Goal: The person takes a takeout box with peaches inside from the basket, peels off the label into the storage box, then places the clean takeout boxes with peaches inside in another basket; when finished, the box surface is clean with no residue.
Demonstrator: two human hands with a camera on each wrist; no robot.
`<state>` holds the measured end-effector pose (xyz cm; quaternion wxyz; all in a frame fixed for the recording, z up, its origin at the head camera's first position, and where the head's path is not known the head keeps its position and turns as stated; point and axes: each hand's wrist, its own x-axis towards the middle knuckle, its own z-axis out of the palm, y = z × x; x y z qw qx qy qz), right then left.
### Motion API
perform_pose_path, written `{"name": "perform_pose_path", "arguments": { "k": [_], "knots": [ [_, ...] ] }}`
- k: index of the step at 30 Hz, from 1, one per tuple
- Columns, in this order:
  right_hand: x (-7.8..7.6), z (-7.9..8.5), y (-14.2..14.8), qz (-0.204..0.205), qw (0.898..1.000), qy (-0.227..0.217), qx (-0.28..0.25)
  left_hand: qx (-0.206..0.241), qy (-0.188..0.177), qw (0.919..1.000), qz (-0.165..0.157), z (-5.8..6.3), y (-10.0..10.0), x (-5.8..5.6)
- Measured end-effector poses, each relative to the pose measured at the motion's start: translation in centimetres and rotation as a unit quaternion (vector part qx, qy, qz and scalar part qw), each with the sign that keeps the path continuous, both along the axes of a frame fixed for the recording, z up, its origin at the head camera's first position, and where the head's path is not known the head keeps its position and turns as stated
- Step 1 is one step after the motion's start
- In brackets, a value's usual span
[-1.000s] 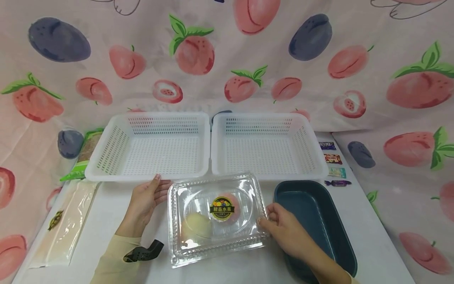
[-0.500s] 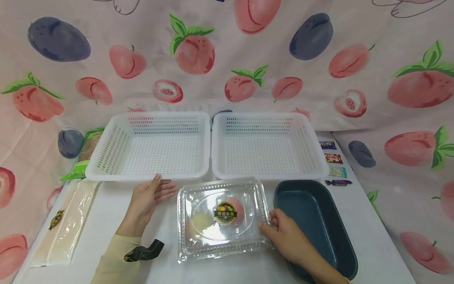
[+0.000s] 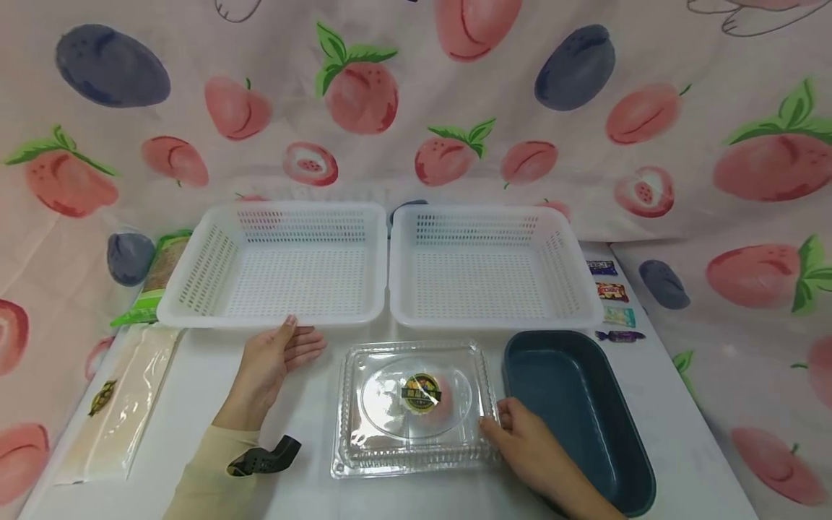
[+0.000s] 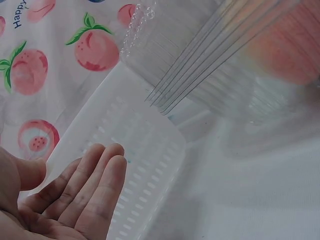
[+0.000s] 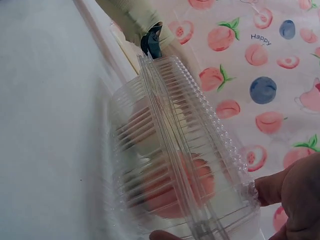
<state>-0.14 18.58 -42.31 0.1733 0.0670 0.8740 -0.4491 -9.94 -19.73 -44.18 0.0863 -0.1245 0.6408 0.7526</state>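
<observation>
A clear plastic clamshell fruit box (image 3: 416, 437) with a round black-and-gold sticker (image 3: 421, 393) sits before the baskets. My right hand (image 3: 533, 444) pinches its right edge, thumb on the near side. Inside are a round reddish fruit (image 5: 177, 187) and a paler one (image 5: 172, 122), both seen through ribbed plastic in the right wrist view. Whether the box touches the table, I cannot tell. My left hand (image 3: 273, 365) lies apart from it to the left, palm turned inward and fingers extended, near the front rim of the left white basket (image 3: 292, 289), holding nothing.
A second white basket (image 3: 481, 289) stands beside the first. A dark blue tray (image 3: 578, 412) lies under my right forearm. Several small wrapped candies (image 3: 611, 292) line the right edge. A green bag (image 3: 159, 278) and a pale flat packet (image 3: 126, 408) are at left.
The fruit box has moved right and slightly toward me in my right hand, away from the left hand, and has levelled out. My left hand has hardly moved.
</observation>
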Motion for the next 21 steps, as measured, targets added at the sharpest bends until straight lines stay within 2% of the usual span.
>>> {"name": "perform_pose_path", "arguments": {
  "k": [5,11,15,21],
  "knots": [
    [0.0,0.0,0.0,0.007,1.000,-0.004,0.010,-0.001,-0.006,1.0000,-0.001,0.1,0.0,0.0],
    [-0.2,0.2,0.0,0.028,0.999,0.007,0.034,-0.024,-0.015,0.9996,0.009,0.5,0.2,0.3],
    [-0.4,0.5,0.1,0.037,0.998,0.015,0.057,-0.038,-0.023,0.9989,0.018,0.7,0.0,1.0],
    [-0.9,1.8,0.5,0.021,0.997,0.011,0.075,-0.049,-0.020,0.9979,0.037,1.7,-0.2,2.4]
  ]
}}
